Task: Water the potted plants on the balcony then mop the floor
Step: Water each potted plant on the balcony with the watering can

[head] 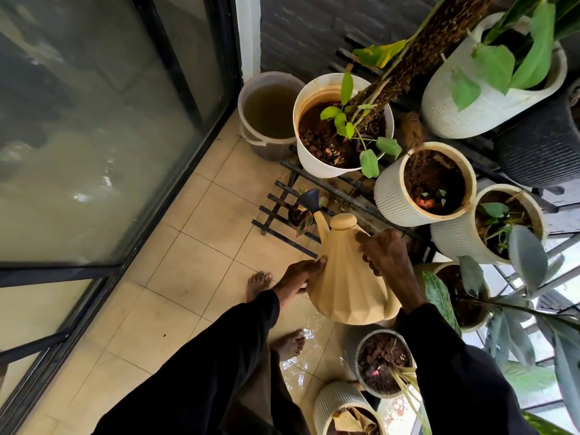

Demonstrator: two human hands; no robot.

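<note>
A beige faceted watering can [345, 277] with a dark rose on its spout is tipped forward over a small potted plant [303, 215] on the low black rack. My right hand [384, 252] grips the can's handle at the top right. My left hand [301, 273] rests flat against the can's left side, fingers straight. White pots with soil stand on the rack: a large smooth pot [317, 161] and a ribbed pot [394, 196] behind it.
A bucket of murky water [251, 127] stands in the corner by the glass sliding door [94, 136]. More pots [354, 356] crowd the right side near my bare feet. The beige tiles [301, 368] are wet there. A black metal rack [282, 208] juts out.
</note>
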